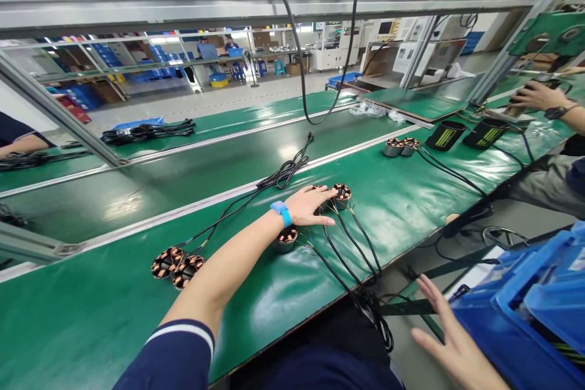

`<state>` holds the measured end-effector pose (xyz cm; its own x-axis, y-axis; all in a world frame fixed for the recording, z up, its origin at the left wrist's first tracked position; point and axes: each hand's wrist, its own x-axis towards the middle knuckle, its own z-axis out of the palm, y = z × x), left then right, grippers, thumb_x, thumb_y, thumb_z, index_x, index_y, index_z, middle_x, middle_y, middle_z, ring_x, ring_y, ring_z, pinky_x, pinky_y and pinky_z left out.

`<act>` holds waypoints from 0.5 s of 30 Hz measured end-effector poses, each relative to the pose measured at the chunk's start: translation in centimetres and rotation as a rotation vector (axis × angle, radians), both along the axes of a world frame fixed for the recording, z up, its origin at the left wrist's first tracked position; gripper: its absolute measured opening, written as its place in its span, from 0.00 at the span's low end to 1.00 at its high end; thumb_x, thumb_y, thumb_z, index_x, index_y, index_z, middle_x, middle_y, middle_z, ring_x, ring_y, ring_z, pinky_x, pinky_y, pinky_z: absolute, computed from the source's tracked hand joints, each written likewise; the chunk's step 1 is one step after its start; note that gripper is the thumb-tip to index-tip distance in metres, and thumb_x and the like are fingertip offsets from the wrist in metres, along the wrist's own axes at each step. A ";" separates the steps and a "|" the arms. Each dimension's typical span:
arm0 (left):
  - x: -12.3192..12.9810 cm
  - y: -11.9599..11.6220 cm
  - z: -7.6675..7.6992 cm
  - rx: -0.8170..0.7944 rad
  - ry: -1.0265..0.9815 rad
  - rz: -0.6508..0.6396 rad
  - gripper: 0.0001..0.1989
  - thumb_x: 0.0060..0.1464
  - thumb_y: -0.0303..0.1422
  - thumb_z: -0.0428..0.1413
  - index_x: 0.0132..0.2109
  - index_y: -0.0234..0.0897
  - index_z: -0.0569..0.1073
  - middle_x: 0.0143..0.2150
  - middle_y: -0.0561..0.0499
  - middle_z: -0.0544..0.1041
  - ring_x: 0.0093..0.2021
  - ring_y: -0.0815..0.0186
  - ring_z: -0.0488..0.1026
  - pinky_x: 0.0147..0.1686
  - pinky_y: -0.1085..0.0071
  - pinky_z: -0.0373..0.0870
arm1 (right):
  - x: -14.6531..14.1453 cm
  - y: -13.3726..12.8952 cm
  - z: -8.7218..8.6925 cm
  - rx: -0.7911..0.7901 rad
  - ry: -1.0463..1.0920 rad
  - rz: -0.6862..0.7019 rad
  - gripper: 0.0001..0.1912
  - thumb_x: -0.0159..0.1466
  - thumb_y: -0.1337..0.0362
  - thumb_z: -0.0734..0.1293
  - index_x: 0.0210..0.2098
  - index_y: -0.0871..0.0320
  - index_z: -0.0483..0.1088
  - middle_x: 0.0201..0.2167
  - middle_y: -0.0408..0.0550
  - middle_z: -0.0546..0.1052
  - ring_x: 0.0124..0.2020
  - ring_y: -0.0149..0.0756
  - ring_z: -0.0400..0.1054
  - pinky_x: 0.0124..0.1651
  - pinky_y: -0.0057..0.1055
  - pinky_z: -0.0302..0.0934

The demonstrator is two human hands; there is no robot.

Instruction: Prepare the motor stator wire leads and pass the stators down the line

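My left hand point(311, 206), with a blue wristband point(282, 213) on its wrist, reaches flat over a group of round motor stators with copper windings. Its fingers are stretched out and lie over one partly hidden stator; their tips meet the edge of another stator point(340, 196). A further stator point(287, 237) sits below my wrist. Black cables point(350, 237) run from this group over the bench's front edge. To the left, beside my forearm, is a pair of stators point(167, 262). My right hand point(450, 338) is off the bench, fingers apart, holding nothing, near a blue bin point(512, 317).
The green bench point(256, 317) has a metal rail point(219, 204) along its back. A coiled black cable point(286, 172) lies across the rail. Farther right are two stators point(401, 146) and black sleeves point(445, 135). A co-worker's hand point(539, 96) works there. A cable loop point(304, 91) hangs overhead.
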<state>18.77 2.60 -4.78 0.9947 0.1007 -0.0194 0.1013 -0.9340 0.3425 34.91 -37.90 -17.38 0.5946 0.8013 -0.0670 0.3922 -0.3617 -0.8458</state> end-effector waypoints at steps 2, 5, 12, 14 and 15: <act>0.3 -0.1 0.3 0.001 -0.003 -0.001 0.47 0.63 0.64 0.48 0.76 0.40 0.46 0.77 0.46 0.48 0.77 0.51 0.42 0.74 0.48 0.35 | -3.9 1.5 -2.0 0.106 -0.197 -0.017 0.60 0.58 0.35 0.68 0.76 0.52 0.34 0.75 0.58 0.47 0.74 0.63 0.44 0.70 0.66 0.49; -1.0 -0.2 1.1 -0.001 -0.020 0.042 0.46 0.65 0.64 0.40 0.77 0.39 0.42 0.77 0.46 0.44 0.77 0.49 0.35 0.74 0.43 0.29 | -9.0 4.4 -4.6 0.217 -0.470 -0.091 0.59 0.61 0.36 0.67 0.76 0.49 0.31 0.75 0.59 0.42 0.73 0.70 0.44 0.65 0.73 0.52; -10.2 -1.7 3.0 -0.137 -0.049 0.135 0.70 0.45 0.75 0.51 0.75 0.40 0.24 0.77 0.41 0.26 0.76 0.40 0.24 0.72 0.39 0.25 | -10.1 7.6 -5.6 0.256 -0.486 -0.199 0.57 0.66 0.39 0.64 0.76 0.56 0.24 0.75 0.63 0.35 0.74 0.68 0.38 0.70 0.69 0.45; -12.1 -2.5 3.0 -0.125 -0.037 0.172 0.75 0.42 0.74 0.57 0.74 0.39 0.20 0.77 0.38 0.24 0.75 0.39 0.22 0.72 0.37 0.27 | -9.2 8.0 -5.5 0.233 -0.437 -0.205 0.58 0.66 0.40 0.65 0.75 0.58 0.24 0.74 0.66 0.39 0.74 0.66 0.40 0.71 0.66 0.44; -12.5 -2.8 2.8 -0.101 -0.029 0.196 0.76 0.41 0.72 0.60 0.74 0.38 0.19 0.77 0.37 0.24 0.75 0.38 0.22 0.72 0.37 0.27 | -8.9 8.2 -5.6 0.249 -0.426 -0.216 0.58 0.66 0.40 0.65 0.75 0.59 0.26 0.73 0.68 0.42 0.73 0.65 0.43 0.72 0.65 0.45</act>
